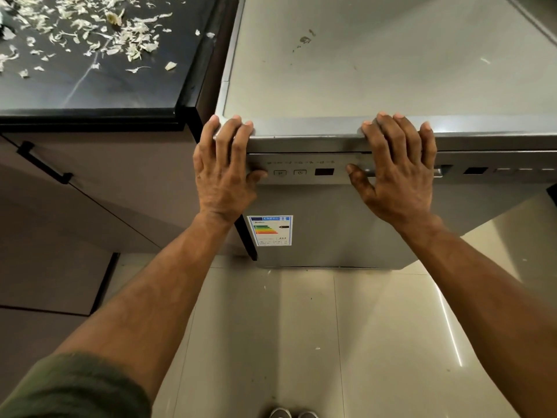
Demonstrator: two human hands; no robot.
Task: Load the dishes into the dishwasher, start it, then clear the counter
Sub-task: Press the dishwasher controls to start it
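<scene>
Both my hands rest on the front top edge of the dishwasher, whose door stands closed beneath them. My left hand lies at the machine's left corner, fingers spread over the lip and thumb touching the control panel. My right hand lies further along the same edge, fingers spread flat on top and thumb on the panel; the dark display sits between the two thumbs. Below my left wrist an energy label is stuck to the door. Beyond and left of my left hand, the dark counter is strewn with pale vegetable scraps.
</scene>
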